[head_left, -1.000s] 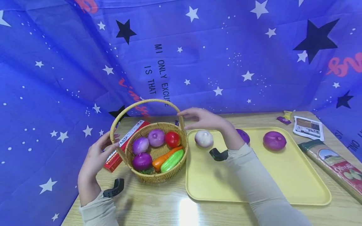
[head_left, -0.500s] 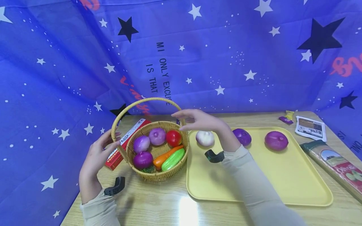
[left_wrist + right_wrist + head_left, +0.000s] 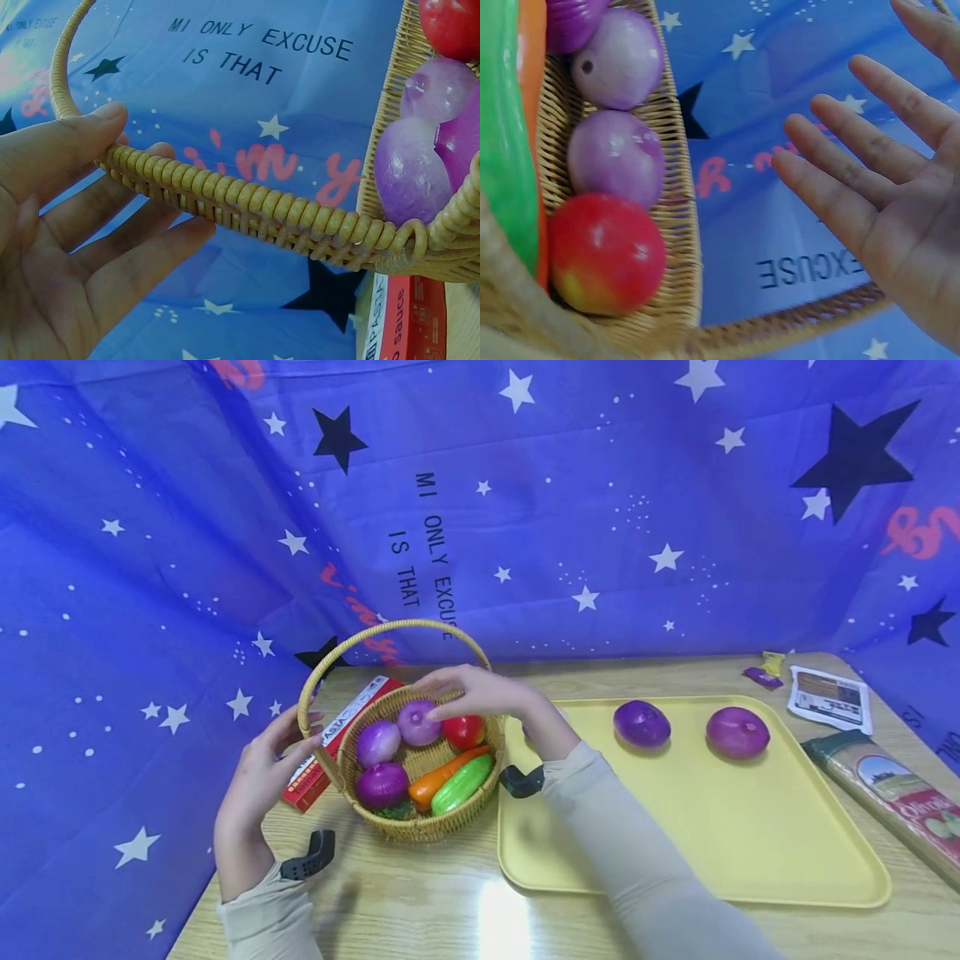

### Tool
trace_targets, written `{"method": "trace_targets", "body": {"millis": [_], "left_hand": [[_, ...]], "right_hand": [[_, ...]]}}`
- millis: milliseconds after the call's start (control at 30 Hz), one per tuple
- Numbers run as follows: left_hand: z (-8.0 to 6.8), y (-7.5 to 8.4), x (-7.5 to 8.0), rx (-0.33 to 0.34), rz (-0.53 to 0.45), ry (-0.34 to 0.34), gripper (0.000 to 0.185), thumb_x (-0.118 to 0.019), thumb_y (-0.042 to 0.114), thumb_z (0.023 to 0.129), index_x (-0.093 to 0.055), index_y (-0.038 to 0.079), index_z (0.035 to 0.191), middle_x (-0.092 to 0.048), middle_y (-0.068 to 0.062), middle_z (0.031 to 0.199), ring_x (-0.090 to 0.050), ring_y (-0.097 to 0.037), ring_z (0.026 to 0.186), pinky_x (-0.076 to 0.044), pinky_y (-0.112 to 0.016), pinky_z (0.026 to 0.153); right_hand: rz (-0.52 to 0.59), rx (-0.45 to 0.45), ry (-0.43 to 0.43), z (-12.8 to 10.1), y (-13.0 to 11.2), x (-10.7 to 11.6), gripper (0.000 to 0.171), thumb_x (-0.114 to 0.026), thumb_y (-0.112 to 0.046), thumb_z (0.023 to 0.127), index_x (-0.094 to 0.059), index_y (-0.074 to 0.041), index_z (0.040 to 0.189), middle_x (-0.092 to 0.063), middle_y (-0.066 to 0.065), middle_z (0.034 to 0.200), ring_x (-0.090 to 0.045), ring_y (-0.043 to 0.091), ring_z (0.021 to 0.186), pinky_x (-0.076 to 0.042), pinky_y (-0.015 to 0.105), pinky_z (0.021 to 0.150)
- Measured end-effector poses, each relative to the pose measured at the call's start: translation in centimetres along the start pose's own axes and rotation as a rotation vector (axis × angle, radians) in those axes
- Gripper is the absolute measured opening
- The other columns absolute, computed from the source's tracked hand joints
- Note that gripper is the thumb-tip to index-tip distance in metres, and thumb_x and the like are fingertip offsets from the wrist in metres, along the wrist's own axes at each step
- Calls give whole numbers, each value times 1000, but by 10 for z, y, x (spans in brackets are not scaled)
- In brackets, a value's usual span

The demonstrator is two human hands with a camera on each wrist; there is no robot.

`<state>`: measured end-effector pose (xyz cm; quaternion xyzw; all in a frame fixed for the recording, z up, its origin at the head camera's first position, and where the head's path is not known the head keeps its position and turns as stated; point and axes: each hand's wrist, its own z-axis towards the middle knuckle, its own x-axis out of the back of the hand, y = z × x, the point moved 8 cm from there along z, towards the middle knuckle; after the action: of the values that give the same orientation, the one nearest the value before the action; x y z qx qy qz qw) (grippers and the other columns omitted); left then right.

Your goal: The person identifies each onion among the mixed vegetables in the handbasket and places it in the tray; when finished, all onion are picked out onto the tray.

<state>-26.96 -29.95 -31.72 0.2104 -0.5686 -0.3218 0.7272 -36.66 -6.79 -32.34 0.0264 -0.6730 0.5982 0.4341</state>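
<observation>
My left hand holds the left side of the wicker basket's handle, thumb on one side and fingers behind it. The basket stands upright on the table. Inside lie several purple onions, a red apple-like fruit, an orange carrot and a green cucumber-shaped vegetable. My right hand hovers over the basket's back right, fingers spread and straight in the right wrist view, with nothing held. In the head view it hides part of the red fruit.
Right of the basket lies a yellow tray with two purple onions; a pale one is mostly behind my right wrist. A red pasta box is behind the basket. Far right are a packet, a white-framed card and small wrappers.
My right hand has moved left from the handle's right side to above the basket, its fingers off the handle. My left hand stays at the handle, and the basket has hardly moved.
</observation>
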Motion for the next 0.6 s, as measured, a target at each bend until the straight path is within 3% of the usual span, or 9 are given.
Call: {"method": "trace_targets", "body": {"millis": [67,100,200,333,500,600], "left_hand": [[1,0,0,-2,-4,1,48,-55,28,95,-42,22,141,-60,-5,130,-55,-20,118,-45,-44,101],[1,0,0,-2,-1,2,48,-55,28,95,-42,22,141,-60,-5,130,-56,-19,118,-46,-43,100],[1,0,0,-4,3,10,47,-55,28,95,-43,22,141,-61,-4,129,-57,-15,116,-47,-25,98],[2,0,0,-14,-13,15,47,-56,25,95,-44,23,140,-61,-5,128,-58,-11,115,-41,-6,91],[2,-1,1,-24,-23,21,47,-56,21,95,-43,21,141,-61,-7,128,-56,4,110,-40,-5,90],[1,-1,2,-26,-25,22,47,-55,23,96,-43,20,141,-61,-7,128,-55,5,110,-41,-5,90]], "right_hand": [[7,-3,-5,5,3,-4,52,-67,-28,87,-51,-14,135,-54,3,137,-52,24,125,-43,37,106],[10,-5,-7,8,5,-5,52,-67,-28,87,-51,-13,135,-54,3,137,-53,24,124,-44,36,105],[24,-23,-21,14,9,-10,52,-66,-29,88,-51,-13,135,-54,4,138,-54,21,123,-46,32,103],[56,-50,-24,22,14,-12,51,-67,-27,87,-52,-11,133,-55,5,136,-54,23,124,-45,33,104],[98,-82,-23,32,22,-14,49,-69,-25,86,-54,-11,131,-57,4,134,-53,25,125,-44,34,105],[95,-82,-34,37,24,-17,47,-68,-25,86,-55,-13,130,-58,6,132,-54,23,124,-44,33,105]]}}
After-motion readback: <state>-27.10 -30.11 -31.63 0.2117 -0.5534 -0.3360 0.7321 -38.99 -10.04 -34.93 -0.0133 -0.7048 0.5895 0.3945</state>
